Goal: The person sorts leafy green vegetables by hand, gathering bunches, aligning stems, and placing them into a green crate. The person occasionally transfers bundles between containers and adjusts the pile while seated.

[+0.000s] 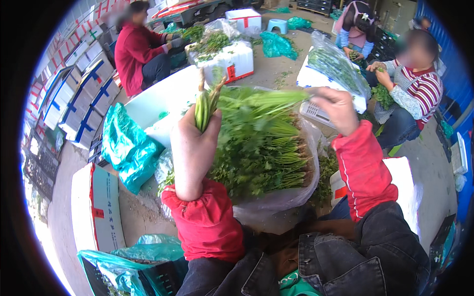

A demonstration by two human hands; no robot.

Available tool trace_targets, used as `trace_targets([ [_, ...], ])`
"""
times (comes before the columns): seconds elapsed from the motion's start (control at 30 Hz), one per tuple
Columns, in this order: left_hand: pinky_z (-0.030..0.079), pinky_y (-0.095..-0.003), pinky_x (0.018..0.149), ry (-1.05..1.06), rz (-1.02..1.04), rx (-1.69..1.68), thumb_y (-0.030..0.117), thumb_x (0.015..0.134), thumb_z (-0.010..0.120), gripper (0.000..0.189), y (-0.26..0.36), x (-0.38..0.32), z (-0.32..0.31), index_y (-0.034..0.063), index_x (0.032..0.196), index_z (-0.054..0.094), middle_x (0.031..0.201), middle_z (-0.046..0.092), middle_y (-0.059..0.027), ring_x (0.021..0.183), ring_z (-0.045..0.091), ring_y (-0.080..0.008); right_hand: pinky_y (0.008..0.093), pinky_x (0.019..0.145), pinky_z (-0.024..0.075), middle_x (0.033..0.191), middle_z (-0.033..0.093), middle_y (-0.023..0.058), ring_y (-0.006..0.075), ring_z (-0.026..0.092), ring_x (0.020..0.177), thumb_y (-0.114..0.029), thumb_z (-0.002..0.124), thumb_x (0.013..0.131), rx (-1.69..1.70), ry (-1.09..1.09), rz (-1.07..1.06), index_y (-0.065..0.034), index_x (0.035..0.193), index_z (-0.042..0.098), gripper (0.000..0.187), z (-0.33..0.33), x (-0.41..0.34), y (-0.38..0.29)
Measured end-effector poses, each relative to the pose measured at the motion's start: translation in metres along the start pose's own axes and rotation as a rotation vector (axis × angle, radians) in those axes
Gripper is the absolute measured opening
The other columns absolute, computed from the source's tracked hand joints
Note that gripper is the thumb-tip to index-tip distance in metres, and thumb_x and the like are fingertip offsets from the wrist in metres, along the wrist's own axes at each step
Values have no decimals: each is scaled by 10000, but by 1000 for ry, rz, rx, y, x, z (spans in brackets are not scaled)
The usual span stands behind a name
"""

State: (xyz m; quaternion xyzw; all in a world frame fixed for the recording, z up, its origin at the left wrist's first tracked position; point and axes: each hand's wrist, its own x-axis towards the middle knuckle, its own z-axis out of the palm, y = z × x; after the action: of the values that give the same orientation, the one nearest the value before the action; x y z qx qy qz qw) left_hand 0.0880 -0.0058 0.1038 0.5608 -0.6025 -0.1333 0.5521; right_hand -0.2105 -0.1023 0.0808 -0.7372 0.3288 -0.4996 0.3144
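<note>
My left hand [198, 144] is raised and closed around a small bunch of green stems [202, 109], their pale brown root ends pointing up. To the right, my right hand [335, 107] pinches the end of a light green leafy stalk [274, 98], which stretches leftward and is blurred. Beneath both hands lies a thick heap of coriander-like greens [244, 155]. Its leaves are on the left, and the root ends line up along the right side. Clear plastic sheeting [314, 162] surrounds the heap.
Left of me are a teal plastic bag [126, 144], a white foam box [100, 211] and a bag-lined black crate [148, 273]. Ahead sit a person in red [133, 51], a person in stripes [418, 85] and another person [357, 33]. Bagged greens [337, 63] top a box.
</note>
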Motion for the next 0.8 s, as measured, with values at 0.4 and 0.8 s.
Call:
trace_targets([
  [0.4,450,-378,575,-41,74,60,138,884,654,157,-6,-1,2,-10,930,626,641,579,-177,555,543,-249,265,810,503,962,718,70,129,655,891,76,611,825,-121,-97,-116,-1,1043,712,253,-8,19,-29],
  [0.8,414,-240,546,-143,-26,9,146,935,638,165,13,-7,15,-4,997,669,704,623,-18,596,521,-75,245,788,531,970,726,84,130,676,839,-3,648,863,149,-40,256,-3,1079,705,224,23,-11,48],
])
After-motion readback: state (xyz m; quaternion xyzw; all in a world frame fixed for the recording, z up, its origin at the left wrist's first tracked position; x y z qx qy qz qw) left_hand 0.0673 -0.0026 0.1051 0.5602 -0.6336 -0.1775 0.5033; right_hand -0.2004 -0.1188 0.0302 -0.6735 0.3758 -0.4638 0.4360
